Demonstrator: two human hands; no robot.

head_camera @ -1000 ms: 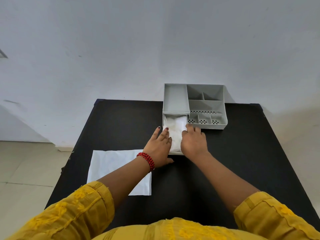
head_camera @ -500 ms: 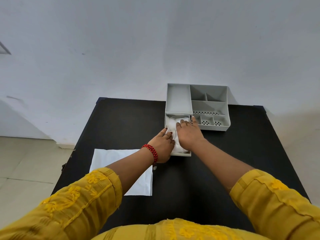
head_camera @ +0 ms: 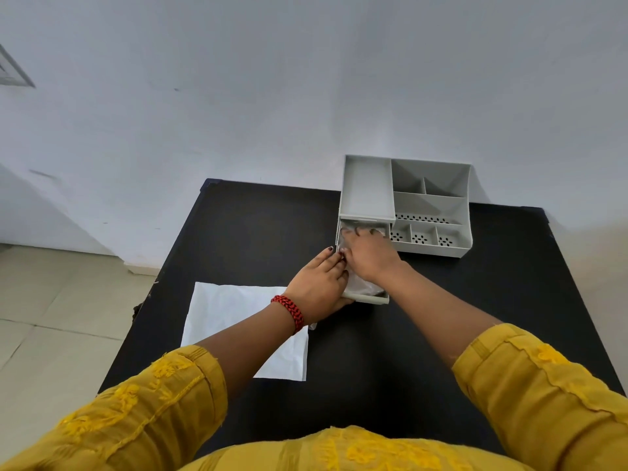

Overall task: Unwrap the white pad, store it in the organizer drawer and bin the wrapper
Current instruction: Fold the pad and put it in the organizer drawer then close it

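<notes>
A grey organizer (head_camera: 431, 202) stands at the far side of the black table (head_camera: 258, 232), its drawer (head_camera: 373, 299) pulled out toward me. The white pad (head_camera: 364, 287) lies inside the drawer, mostly hidden under my right hand (head_camera: 368, 253). That hand lies flat on the pad, fingers spread and reaching toward the drawer's back. My left hand (head_camera: 319, 283), with a red wristband, clasps the drawer's left wall and front corner, thumb under the front edge. The flat white wrapper (head_camera: 231, 314) lies on the table to the left, partly under my left forearm.
The organizer's top has several open compartments, some with perforated floors (head_camera: 421, 238). The table's left edge drops to a tiled floor (head_camera: 51, 317). A white wall rises right behind the organizer.
My right hand has slid further into the drawer over the pad, covering most of it. My left hand has moved from the tabletop onto the drawer's left side.
</notes>
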